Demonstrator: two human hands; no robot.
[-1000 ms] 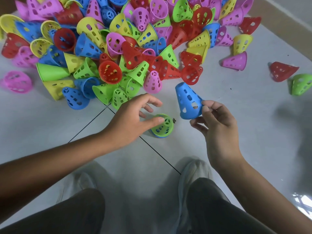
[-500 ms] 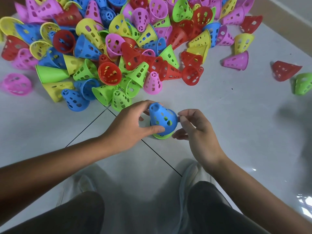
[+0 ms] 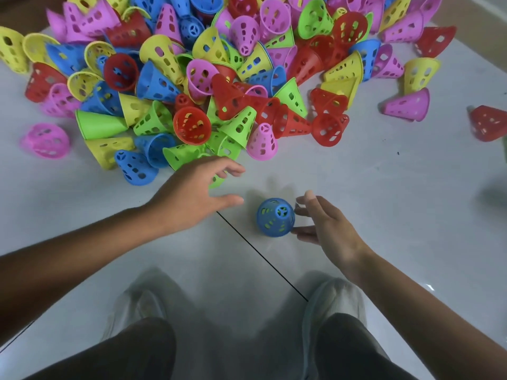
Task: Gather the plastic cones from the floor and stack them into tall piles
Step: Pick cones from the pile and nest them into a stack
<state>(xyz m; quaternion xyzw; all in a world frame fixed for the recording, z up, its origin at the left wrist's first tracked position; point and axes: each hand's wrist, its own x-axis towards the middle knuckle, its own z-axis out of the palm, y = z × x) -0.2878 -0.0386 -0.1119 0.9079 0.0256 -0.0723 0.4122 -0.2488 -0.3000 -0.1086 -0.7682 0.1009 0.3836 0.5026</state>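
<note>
Big heap of perforated plastic cones, mixed colours [image 3: 219, 86], on pale tiled floor [image 3: 384, 187]. L hand [image 3: 192, 193] spread loose, holding nothing. R hand [image 3: 326, 229] relaxed, fingertips just beside upright blue perforated plastic cone [image 3: 275, 217] w/ green showing thru holes.

We see a pale glossy floor [image 3: 384, 187] — a thin dark seam [image 3: 260, 256] runs across it on a slant | two whitish shoes [image 3: 333, 300], blurred, at the bottom | dark trouser legs [image 3: 354, 349] over them | a brown strip [image 3: 477, 26] — top right
</note>
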